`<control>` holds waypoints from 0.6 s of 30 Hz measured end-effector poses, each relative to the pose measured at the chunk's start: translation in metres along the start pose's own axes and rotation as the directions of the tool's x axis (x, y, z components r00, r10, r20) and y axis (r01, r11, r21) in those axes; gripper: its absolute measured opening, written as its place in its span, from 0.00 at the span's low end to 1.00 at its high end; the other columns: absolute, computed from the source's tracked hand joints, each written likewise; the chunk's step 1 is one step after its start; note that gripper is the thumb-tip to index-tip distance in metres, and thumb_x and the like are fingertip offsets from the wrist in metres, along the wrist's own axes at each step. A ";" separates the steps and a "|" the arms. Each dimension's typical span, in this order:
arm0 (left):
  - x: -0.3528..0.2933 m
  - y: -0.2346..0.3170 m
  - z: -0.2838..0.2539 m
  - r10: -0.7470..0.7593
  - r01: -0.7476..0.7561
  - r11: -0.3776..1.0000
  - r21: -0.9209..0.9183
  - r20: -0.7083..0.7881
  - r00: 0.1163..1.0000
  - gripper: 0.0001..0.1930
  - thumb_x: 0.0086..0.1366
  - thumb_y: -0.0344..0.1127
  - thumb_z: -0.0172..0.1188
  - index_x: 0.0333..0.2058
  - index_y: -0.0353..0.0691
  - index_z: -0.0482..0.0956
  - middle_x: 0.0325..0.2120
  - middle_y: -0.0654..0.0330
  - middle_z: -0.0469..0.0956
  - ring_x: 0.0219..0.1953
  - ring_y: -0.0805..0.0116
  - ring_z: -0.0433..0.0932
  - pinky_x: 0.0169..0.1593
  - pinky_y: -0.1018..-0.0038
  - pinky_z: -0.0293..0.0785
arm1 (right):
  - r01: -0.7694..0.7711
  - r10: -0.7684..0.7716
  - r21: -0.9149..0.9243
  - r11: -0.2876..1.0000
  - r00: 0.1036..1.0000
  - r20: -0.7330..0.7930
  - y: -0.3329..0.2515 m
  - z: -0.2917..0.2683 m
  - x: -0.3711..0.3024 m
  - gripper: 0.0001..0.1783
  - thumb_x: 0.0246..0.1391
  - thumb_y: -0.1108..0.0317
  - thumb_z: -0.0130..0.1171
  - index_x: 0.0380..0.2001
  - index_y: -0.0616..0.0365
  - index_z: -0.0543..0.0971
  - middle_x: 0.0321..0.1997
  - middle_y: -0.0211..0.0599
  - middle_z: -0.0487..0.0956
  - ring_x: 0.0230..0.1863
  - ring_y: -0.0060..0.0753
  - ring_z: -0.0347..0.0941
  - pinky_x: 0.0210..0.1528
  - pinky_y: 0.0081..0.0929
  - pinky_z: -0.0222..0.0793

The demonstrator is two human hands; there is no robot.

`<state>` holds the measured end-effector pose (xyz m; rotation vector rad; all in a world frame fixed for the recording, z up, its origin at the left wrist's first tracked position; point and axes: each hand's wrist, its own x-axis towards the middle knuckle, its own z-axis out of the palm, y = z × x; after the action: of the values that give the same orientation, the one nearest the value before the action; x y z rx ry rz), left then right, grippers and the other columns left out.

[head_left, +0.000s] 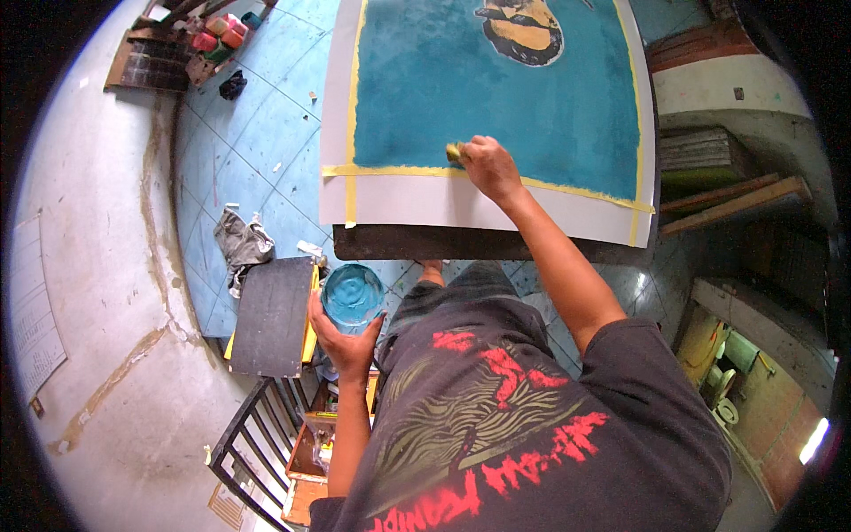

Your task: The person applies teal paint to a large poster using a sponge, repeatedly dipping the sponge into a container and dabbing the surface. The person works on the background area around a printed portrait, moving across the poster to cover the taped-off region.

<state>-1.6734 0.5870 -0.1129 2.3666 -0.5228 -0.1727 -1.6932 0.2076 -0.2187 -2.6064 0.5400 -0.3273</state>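
Observation:
My left hand (347, 346) is wrapped around a round tub of teal paint (353, 297), held below the near left corner of the table. The paint surface inside looks thick and swirled. My right hand (490, 168) is closed on a small yellow sponge-like piece (456, 152), whose exact kind I cannot make out. That piece touches or hovers just over the lower part of a large teal painting (417, 106). Yellow masking tape (399, 169) frames the painted area on white paper (425, 202). A cream-and-dark painted figure (530, 37) shows near its far edge.
The paper lies on a dark-edged table (425, 244). To the left stand a dark flat board (270, 319), a grey rag (244, 239) and a black slatted rail (253, 443). Paint containers (222, 34) sit far left on blue tiles. Wooden planks (740, 202) lie at right.

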 end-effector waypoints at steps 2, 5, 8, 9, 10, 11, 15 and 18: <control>0.001 -0.001 -0.001 0.009 -0.009 1.000 -0.010 0.008 1.000 0.56 0.44 0.54 0.78 0.63 0.29 0.57 0.61 0.42 0.61 0.65 0.43 0.60 0.67 0.55 0.57 | 0.021 -0.017 0.067 0.998 0.999 -0.051 0.011 -0.005 -0.007 0.03 0.52 0.70 0.61 0.27 0.58 0.79 0.29 0.45 0.78 0.37 0.50 0.76 0.39 0.45 0.73; 0.003 -0.002 -0.001 0.000 0.000 1.000 -0.003 -0.001 1.000 0.56 0.44 0.54 0.78 0.63 0.29 0.57 0.61 0.42 0.61 0.65 0.43 0.60 0.67 0.54 0.57 | -0.122 0.180 0.267 0.956 0.962 -0.205 0.025 -0.028 -0.008 0.05 0.51 0.72 0.62 0.33 0.57 0.82 0.34 0.46 0.80 0.38 0.50 0.78 0.40 0.42 0.73; 0.004 -0.002 -0.001 -0.012 0.012 1.000 -0.020 0.002 1.000 0.55 0.44 0.53 0.78 0.63 0.30 0.57 0.62 0.42 0.61 0.65 0.43 0.60 0.67 0.54 0.56 | -0.157 0.203 0.207 0.965 0.954 -0.222 0.038 -0.043 -0.019 0.07 0.50 0.74 0.63 0.34 0.61 0.82 0.35 0.45 0.81 0.34 0.45 0.78 0.36 0.39 0.75; 0.006 -0.001 0.000 -0.014 0.014 0.999 -0.030 0.006 1.000 0.55 0.44 0.53 0.78 0.63 0.30 0.57 0.61 0.42 0.61 0.65 0.43 0.60 0.67 0.54 0.56 | -0.160 0.197 0.194 0.968 0.962 -0.189 0.041 -0.042 -0.024 0.06 0.50 0.73 0.62 0.33 0.60 0.82 0.35 0.46 0.81 0.37 0.48 0.78 0.39 0.41 0.75; 0.006 0.001 0.001 -0.007 0.007 1.000 -0.028 0.016 1.000 0.55 0.44 0.53 0.78 0.63 0.31 0.57 0.61 0.42 0.61 0.65 0.43 0.61 0.67 0.54 0.56 | -0.162 0.191 0.180 0.970 0.969 -0.156 0.043 -0.040 -0.028 0.05 0.51 0.72 0.62 0.32 0.58 0.82 0.35 0.47 0.81 0.40 0.51 0.78 0.42 0.43 0.74; 0.007 0.004 0.001 0.002 -0.002 1.000 -0.023 0.027 1.000 0.54 0.44 0.53 0.78 0.63 0.31 0.57 0.61 0.42 0.61 0.65 0.43 0.61 0.67 0.54 0.56 | -0.157 0.166 0.114 0.981 0.983 -0.075 0.043 -0.037 -0.030 0.05 0.51 0.71 0.62 0.32 0.58 0.83 0.35 0.47 0.81 0.40 0.51 0.78 0.42 0.43 0.74; 0.009 0.007 0.004 0.027 -0.026 0.999 -0.035 0.028 0.999 0.54 0.44 0.53 0.78 0.63 0.32 0.58 0.60 0.42 0.62 0.64 0.44 0.62 0.67 0.55 0.57 | -0.198 0.195 0.028 0.980 0.976 0.096 0.037 -0.032 -0.019 0.07 0.51 0.69 0.62 0.33 0.59 0.83 0.35 0.47 0.81 0.38 0.52 0.78 0.41 0.43 0.73; 0.009 0.005 0.007 0.031 -0.030 0.998 -0.052 0.005 1.000 0.54 0.44 0.53 0.78 0.63 0.32 0.58 0.60 0.42 0.63 0.64 0.43 0.62 0.67 0.54 0.57 | -0.303 0.286 0.209 0.930 0.952 0.108 0.036 -0.043 -0.007 0.09 0.53 0.70 0.61 0.35 0.61 0.84 0.33 0.49 0.82 0.35 0.51 0.79 0.39 0.40 0.74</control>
<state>-1.6688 0.5753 -0.1146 2.3066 -0.5503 -0.1769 -1.7243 0.1644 -0.1996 -2.2694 0.8076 -0.1777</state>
